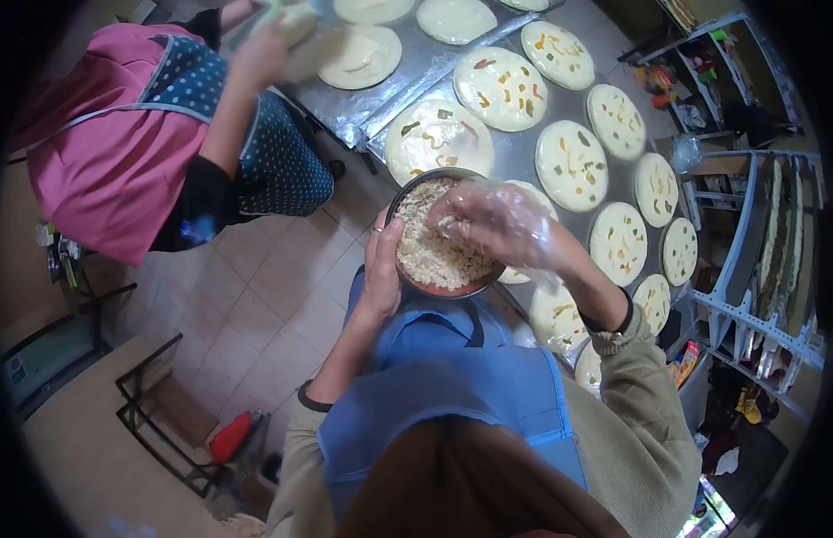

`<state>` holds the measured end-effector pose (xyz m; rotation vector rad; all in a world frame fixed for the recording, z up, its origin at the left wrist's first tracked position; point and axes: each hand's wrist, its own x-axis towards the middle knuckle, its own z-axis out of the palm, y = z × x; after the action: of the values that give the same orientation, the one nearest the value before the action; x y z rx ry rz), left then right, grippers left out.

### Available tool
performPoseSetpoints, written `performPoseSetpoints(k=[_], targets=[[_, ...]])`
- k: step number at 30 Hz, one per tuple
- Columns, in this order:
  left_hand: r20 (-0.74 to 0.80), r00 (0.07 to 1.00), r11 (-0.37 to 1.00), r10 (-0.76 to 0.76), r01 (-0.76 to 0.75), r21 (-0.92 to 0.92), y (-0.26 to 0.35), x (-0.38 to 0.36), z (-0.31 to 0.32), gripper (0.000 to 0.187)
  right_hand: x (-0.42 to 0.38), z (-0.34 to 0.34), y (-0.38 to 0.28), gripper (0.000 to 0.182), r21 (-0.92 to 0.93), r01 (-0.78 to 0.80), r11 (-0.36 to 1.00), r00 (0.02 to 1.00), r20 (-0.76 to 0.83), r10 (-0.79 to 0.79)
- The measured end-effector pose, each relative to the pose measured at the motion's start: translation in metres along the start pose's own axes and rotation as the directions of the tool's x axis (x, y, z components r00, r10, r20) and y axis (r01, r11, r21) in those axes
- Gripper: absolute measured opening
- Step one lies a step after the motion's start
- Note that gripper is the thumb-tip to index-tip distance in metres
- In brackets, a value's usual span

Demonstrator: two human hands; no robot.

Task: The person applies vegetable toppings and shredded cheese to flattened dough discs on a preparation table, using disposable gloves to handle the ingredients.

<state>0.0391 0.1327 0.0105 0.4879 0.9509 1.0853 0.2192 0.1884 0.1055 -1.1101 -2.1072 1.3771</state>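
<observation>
My left hand [381,272] is wrapped round the near left side of a round dark bowl [471,289], holding it at waist height. Pale, coarse crumbs [434,254] fill much of the bowl; they could be chopped nuts or streusel. In a clear plastic glove, my right hand [495,222] reaches over the bowl, its fingers bunched together at the crumbs. Just beyond the rim lies a flat round of dough [439,139], glossy and dotted with coloured fruit pieces. Another dough round [535,199] is partly hidden behind my right hand.
Several more fruit-topped rounds [571,166] lie on the metal table [560,121]. A co-worker in a pink top [112,170] handles dough at a second table [340,112], where plain rounds [360,56] lie. Racks [748,242] stand at right, a chair [156,403] at lower left.
</observation>
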Motion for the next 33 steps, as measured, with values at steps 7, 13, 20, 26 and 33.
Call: performPoseSetpoints(k=[7, 13, 20, 26, 33], targets=[[0.138, 0.936, 0.931, -0.323, 0.341, -0.134, 0.068, -0.018, 0.017, 0.061, -0.019, -0.028, -0.086, 0.025, 0.409, 0.253, 0.877, 0.933, 0.136, -0.333], [0.313, 0.919, 0.97, -0.238, 0.209, 0.124, 0.129, 0.003, 0.027, 0.073, -0.016, -0.002, -0.091, 0.022, 0.31, 0.44, 0.843, 0.895, -0.079, -0.438], [0.299, 0.895, 0.943, -0.332, 0.315, 0.104, 0.151, 0.022, 0.005, 0.075, 0.01, 0.022, -0.094, 0.018, 0.117, 0.485, 0.866, 0.855, -0.271, -0.442], [0.312, 0.85, 0.904, -0.425, 0.382, 0.191, 0.159, 0.048, -0.017, 0.074, 0.052, 0.023, -0.071, 0.016, 0.061, 0.301, 0.952, 0.884, -0.391, -0.254], [0.185, 0.922, 0.912, -0.34, 0.275, 0.305, 0.094, 0.099, -0.106, 0.059, 0.083, -0.012, 0.008, 0.024, 0.442, -0.45, 0.776, 0.755, -0.274, 0.595]])
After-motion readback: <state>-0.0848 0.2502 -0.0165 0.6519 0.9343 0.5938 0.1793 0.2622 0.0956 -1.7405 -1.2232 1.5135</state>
